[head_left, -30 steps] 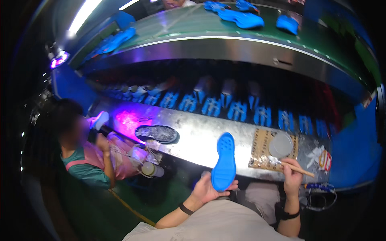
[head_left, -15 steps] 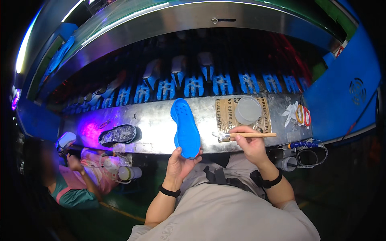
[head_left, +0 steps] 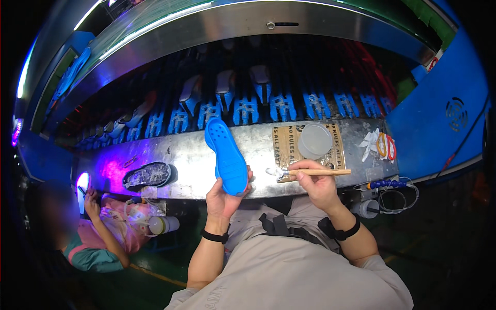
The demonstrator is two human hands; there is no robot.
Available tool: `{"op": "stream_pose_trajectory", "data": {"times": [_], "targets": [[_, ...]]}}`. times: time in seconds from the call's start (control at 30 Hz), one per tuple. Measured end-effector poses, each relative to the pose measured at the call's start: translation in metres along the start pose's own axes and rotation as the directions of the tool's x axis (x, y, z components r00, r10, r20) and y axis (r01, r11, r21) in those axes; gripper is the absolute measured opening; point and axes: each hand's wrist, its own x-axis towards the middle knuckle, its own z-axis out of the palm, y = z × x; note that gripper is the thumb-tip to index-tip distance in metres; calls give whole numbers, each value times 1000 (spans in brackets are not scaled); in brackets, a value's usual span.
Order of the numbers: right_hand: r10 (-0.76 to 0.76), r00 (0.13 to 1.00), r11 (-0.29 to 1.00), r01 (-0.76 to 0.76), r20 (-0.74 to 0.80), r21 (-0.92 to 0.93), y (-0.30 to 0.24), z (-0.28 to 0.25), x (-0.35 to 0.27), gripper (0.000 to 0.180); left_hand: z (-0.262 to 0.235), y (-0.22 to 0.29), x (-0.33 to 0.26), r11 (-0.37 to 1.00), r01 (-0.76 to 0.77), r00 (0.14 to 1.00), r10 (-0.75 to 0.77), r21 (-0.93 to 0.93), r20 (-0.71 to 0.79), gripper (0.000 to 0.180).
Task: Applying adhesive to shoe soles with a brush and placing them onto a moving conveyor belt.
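My left hand [head_left: 224, 199] grips a blue shoe sole [head_left: 229, 160] by its near end, the far end tilted a little left, with small holes near its tip. In my right hand [head_left: 318, 187] is a brush [head_left: 325, 172] with a wooden handle, held level, its whitish bristle end pointing left toward the sole but apart from it. Beneath the brush lies a piece of printed cardboard [head_left: 289, 142], and on it stands a translucent round tub [head_left: 315, 140].
A dark shoe sole [head_left: 149, 176] lies on the metal bench [head_left: 191, 155] at left. Scissors [head_left: 386, 146] with orange and red handles rest at right by crumpled white tissue [head_left: 370, 141]. Behind runs a row of blue holders [head_left: 245, 109], some carrying shoes. A co-worker [head_left: 98, 243] sits at left.
The sole has shifted left in my left hand and its far end leans more to the left. My right hand with the brush has barely moved. The co-worker's hand has risen slightly.
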Motion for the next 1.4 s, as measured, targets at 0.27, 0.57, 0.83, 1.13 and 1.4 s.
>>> {"op": "stream_pose_trajectory", "data": {"times": [0.27, 0.57, 0.83, 1.13, 1.4], "targets": [[-124, 992, 988, 124, 5, -92, -3, 2, 7, 18, 44, -10, -37, 864, 73, 997, -70, 498, -25, 101], [-207, 978, 956, 208, 23, -208, -12, 4, 20, 19, 68, -13, -52, 853, 100, 995, -93, 511, -41, 104], [-327, 943, 890, 331, 68, -315, -13, 3, 18, 18, 77, -13, -57, 810, 115, 992, -121, 575, -28, 103], [-279, 953, 900, 303, 119, -312, -20, 7, -4, 14, 83, -9, -54, 811, 93, 995, -103, 577, -16, 104], [-212, 963, 932, 251, 166, -262, -32, 5, -17, 13, 84, -2, -51, 785, 53, 998, -67, 617, 0, 100]]}}
